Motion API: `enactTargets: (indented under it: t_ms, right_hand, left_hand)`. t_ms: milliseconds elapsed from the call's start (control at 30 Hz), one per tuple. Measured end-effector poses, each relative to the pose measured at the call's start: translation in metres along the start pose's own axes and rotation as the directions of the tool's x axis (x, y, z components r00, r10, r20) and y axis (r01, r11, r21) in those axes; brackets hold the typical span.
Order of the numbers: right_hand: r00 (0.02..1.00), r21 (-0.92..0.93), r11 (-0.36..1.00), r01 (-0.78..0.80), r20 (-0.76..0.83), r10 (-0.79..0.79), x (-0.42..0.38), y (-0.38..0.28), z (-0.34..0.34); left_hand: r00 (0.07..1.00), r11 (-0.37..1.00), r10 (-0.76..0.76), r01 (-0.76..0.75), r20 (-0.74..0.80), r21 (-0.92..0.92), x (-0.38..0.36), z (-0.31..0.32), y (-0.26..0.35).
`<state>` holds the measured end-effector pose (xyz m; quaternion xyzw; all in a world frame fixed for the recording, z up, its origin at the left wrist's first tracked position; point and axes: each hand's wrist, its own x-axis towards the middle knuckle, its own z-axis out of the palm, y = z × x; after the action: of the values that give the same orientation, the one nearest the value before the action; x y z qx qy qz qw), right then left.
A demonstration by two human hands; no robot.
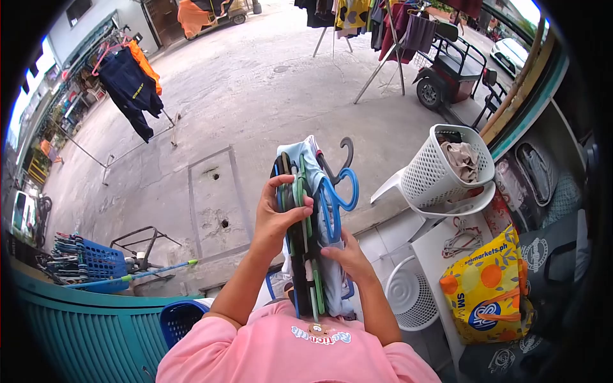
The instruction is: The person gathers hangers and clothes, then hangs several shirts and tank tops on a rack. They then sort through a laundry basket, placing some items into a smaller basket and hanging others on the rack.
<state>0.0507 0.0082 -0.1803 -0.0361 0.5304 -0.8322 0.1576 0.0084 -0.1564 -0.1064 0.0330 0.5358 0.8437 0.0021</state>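
My left hand [279,214] is closed around a bundle of hangers [300,239], green, black and blue, held upright in front of my chest. Light-blue and pale cloth [306,156] hangs among them. A bright blue hanger [331,214] with a wide looped hook stands out on the bundle's right side. Behind it curves the dark hook of another hanger [347,156]. Lower down, the fingers of my right hand [351,256] pinch the pale cloth just under the blue hanger; their exact hold is partly hidden.
A white laundry basket [424,169] with clothes sits on a white chair [440,207] at right. Below are a white basket [408,300] and a yellow bag [488,287]. At left stands a blue crate [105,258] with hangers. Clothes racks [134,153] stand on the pavement.
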Motion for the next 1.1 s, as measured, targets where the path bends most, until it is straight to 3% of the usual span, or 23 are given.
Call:
enactTargets:
  t_ms: [133, 200, 233, 300, 367, 500, 533, 567, 633, 700, 733, 867, 1000, 1033, 1067, 1100]
  right_hand:
    - [0.999, -0.071, 0.997, -0.043, -0.009, 0.042, 0.023, 0.005, 0.025]
    - [0.998, -0.54, 0.842, 0.0, -0.052, -0.033, 0.037, 0.01, 0.041]
    - [0.999, -0.543, 0.84, -0.002, -0.039, -0.024, 0.043, 0.012, 0.046]
    - [0.994, -0.811, 0.579, 0.084, 0.024, -0.11, 0.051, 0.013, 0.054]
    - [0.998, -0.822, 0.565, 0.063, 0.039, -0.055, 0.054, 0.005, 0.066]
    - [0.972, -0.848, 0.476, 0.233, 0.213, -0.097, 0.062, 0.008, 0.059]
    - [0.971, -0.685, 0.696, 0.216, 0.224, -0.081, 0.067, 0.017, 0.049]
    - [0.961, -0.476, 0.861, 0.181, 0.27, -0.053, 0.072, 0.018, 0.038]
    - [0.955, -0.442, 0.868, 0.226, 0.277, -0.107, 0.075, 0.004, 0.027]
    - [0.974, -0.586, 0.799, 0.137, 0.225, -0.002, 0.071, -0.01, 0.017]
    - [0.97, -0.634, 0.746, 0.204, 0.232, -0.068, 0.067, -0.01, 0.016]
    - [0.998, -0.51, 0.86, 0.016, 0.062, 0.019, 0.081, 0.012, 0.006]
    - [0.985, -0.465, 0.885, -0.03, 0.139, 0.106, 0.059, 0.004, 0.008]
    - [0.982, -0.585, 0.811, 0.008, 0.157, 0.104, 0.046, -0.003, 0.016]
    - [0.968, -0.64, 0.735, 0.225, 0.235, -0.092, 0.031, -0.012, 0.027]
    - [0.938, -0.611, 0.717, 0.335, 0.289, -0.192, 0.022, -0.015, 0.037]
  left_hand:
    - [1.0, 0.999, 0.015, -0.015, 0.003, 0.045, 0.01, -0.014, 0.012]
    - [0.994, 0.976, 0.113, -0.111, 0.0, 0.187, 0.009, -0.015, 0.007]
    - [0.984, 0.95, 0.175, -0.161, -0.028, 0.268, 0.011, -0.017, 0.005]
    - [0.963, 0.94, 0.234, -0.189, -0.133, 0.283, 0.013, -0.02, 0.007]
    - [0.92, 0.895, 0.341, -0.255, -0.191, 0.366, 0.012, -0.018, 0.011]
    - [0.867, 0.863, 0.405, -0.258, -0.29, 0.435, 0.011, -0.013, 0.015]
    - [0.849, 0.863, 0.415, -0.255, -0.326, 0.436, 0.011, -0.015, 0.018]
    - [0.812, 0.91, 0.413, -0.352, -0.414, 0.217, 0.014, -0.019, 0.03]
    - [0.771, 0.898, 0.44, -0.388, -0.461, 0.208, 0.011, -0.022, 0.038]
    - [0.746, 0.881, 0.473, -0.412, -0.468, 0.234, 0.008, -0.022, 0.04]
    - [0.744, 0.875, 0.483, -0.427, -0.462, 0.228, 0.006, -0.018, 0.04]
    - [0.731, 0.856, 0.514, -0.471, -0.449, 0.212, 0.001, -0.013, 0.039]
    - [0.721, 0.865, 0.501, -0.437, -0.479, 0.248, 0.001, -0.021, 0.047]
    - [0.731, 0.864, 0.503, -0.448, -0.462, 0.231, 0.001, -0.026, 0.045]
    - [0.737, 0.859, 0.511, -0.432, -0.443, 0.273, 0.0, -0.035, 0.042]
    - [0.741, 0.856, 0.517, -0.433, -0.429, 0.282, -0.002, -0.036, 0.04]
